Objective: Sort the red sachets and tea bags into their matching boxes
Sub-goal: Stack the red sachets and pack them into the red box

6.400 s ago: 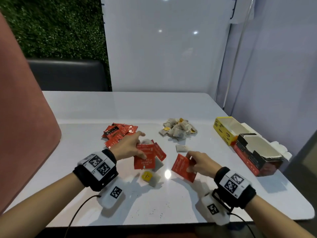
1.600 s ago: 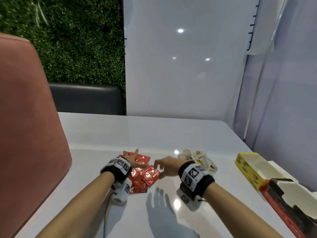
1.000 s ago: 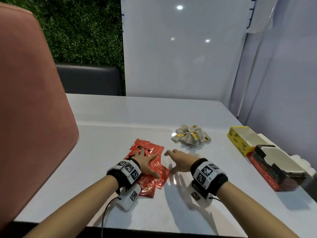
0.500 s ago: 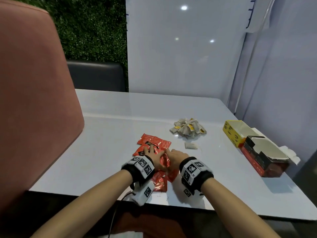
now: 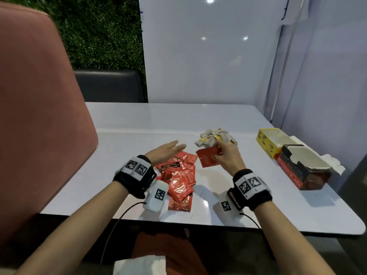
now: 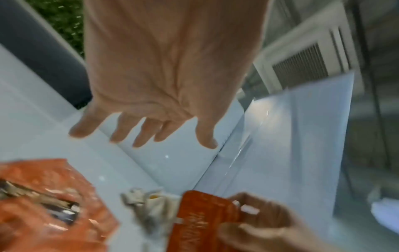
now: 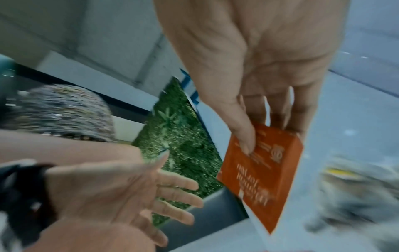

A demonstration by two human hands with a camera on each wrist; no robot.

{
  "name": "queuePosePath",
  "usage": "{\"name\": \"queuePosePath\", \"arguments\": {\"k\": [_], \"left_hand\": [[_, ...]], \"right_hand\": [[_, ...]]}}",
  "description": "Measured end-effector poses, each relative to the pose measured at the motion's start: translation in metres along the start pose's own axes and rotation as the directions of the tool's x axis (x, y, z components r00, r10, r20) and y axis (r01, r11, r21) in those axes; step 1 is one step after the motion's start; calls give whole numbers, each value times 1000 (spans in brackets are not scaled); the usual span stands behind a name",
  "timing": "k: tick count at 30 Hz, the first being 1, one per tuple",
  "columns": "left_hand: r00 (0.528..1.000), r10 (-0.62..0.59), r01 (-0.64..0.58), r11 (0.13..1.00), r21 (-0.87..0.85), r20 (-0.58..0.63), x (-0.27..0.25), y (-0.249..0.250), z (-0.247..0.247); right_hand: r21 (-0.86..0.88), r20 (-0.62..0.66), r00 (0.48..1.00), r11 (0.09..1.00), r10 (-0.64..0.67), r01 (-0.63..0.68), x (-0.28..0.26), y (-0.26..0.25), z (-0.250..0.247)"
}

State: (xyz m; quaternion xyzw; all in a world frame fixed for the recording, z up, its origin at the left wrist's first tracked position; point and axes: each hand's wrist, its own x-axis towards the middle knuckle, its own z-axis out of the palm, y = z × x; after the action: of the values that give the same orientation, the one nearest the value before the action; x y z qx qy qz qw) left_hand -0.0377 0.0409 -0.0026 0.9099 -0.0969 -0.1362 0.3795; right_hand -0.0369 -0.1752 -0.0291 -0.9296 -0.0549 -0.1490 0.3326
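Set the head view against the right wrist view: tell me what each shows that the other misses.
Head only: the yellow box, the red box and the red sachet pile on the table.

Right wrist only: the thumb pressed on the held sachet's printed face.

Both: right hand pinching one red sachet, left hand open, the tea bags.

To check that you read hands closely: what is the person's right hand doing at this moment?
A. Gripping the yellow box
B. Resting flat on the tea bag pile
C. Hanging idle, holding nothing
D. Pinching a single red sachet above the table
D: the right hand pinches one red sachet between thumb and fingers, clear of the table.
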Motion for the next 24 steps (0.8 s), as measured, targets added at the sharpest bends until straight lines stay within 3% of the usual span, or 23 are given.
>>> {"name": "queuePosePath", "arguments": {"k": [1,3,6,8,10,13,14,16,19,21,24], "left_hand": [[999,-22,30,976,-215,38,-8,3,-1],[983,-64,155,784,-602,170,-24,5,2],[948,40,251,521,-816,317,-38,-4,13],[961,74,216,400,-891,266,-41,-10,19],[991,-2,129,300,-945,134,-41,-19,21],[996,-83,40,267,-963,19,-41,-40,15],[997,-74,36,279,-960,16,-43,-47,13],[998,-41,56,295,-954,46,-49,-58,11],[997,-11,75,271,-960,75,-61,-65,16],[997,11,75,238,-968,80,-66,-68,19],[996,13,87,247,-965,93,-74,-71,22]], "right_hand": [[-8,-50,997,999,-51,51,-10,-10,-1],[-61,-95,983,986,-158,153,-32,-33,4],[-182,-135,905,908,-403,377,-60,-66,21],[-202,-10,893,876,-450,439,-70,-83,32],[-73,160,885,889,-438,453,-72,-86,39],[186,169,878,889,-448,418,-69,-75,41],[166,174,881,895,-440,414,-68,-69,44],[13,319,869,918,-379,396,-68,-60,51],[-245,589,790,894,-171,376,-74,-50,68],[-305,633,767,879,-100,366,-78,-43,74],[-303,590,796,876,-138,376,-89,-37,70]]}}
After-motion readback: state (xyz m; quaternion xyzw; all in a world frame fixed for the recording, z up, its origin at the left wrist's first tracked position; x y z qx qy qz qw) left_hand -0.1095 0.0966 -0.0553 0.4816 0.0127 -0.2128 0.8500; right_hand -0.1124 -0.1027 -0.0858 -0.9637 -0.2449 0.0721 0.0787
